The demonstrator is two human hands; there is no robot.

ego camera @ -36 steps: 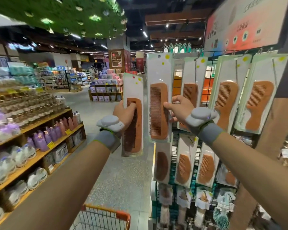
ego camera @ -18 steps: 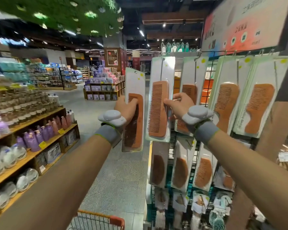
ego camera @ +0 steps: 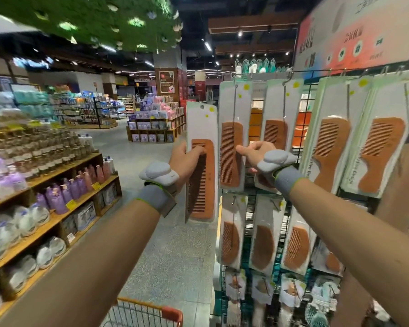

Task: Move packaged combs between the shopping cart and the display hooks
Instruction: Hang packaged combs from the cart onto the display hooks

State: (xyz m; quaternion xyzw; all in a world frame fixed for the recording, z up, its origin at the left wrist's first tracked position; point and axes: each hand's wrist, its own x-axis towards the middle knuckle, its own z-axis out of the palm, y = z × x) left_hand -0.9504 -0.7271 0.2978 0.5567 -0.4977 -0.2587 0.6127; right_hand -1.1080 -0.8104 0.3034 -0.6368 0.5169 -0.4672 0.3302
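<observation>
Brown wood under clear plastic marks the packaged comb (ego camera: 202, 175) that the left hand (ego camera: 182, 159) grips by its left edge, thumb across the front, free of any hook. Over the last second this pack has crept rightwards and slightly upwards, so it now stands upright just beside the hanging pack (ego camera: 233, 138) on the top row of display hooks (ego camera: 287, 76). The right hand (ego camera: 257, 154) has kept its pinch on that hanging pack, thumb on the face and fingers behind. Whether the two packs' edges actually touch is hard to tell at this angle. The shopping cart (ego camera: 139, 303) sits low, well apart from both hands, so the move looks headed for the hook, the right hand steadying the stock while the held pack's hole is lined up.
</observation>
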